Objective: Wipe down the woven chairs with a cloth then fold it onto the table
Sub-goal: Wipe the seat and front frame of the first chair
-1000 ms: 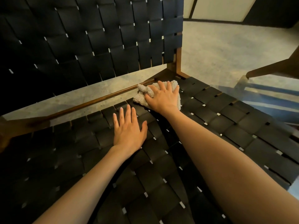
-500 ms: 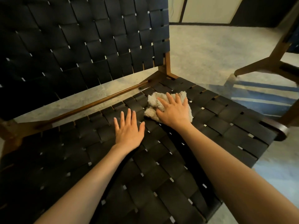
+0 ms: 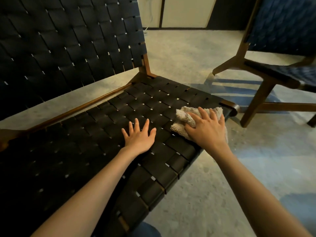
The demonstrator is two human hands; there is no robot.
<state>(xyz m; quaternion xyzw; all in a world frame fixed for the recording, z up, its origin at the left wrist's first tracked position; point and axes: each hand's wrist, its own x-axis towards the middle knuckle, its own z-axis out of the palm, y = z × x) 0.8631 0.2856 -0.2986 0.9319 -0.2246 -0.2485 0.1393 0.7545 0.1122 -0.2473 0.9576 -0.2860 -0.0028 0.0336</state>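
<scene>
Our left hand (image 3: 139,137) lies flat on the seat of the black woven-strap chair with a brown wooden frame (image 3: 85,142), fingers spread, holding nothing. Just beyond, at the seat's far right corner, our right hand (image 3: 206,132) presses palm-down, fingers spread, on the bunched beige fluffy cloth (image 3: 183,117). It looks soft, light and limp, so we would take it by its folds. A second dark woven chair (image 3: 273,71) stands farther off.

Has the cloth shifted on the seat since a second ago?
Yes. The cloth, pressed under the right hand, has slid away from the backrest post to the seat's front wooden corner.
</scene>
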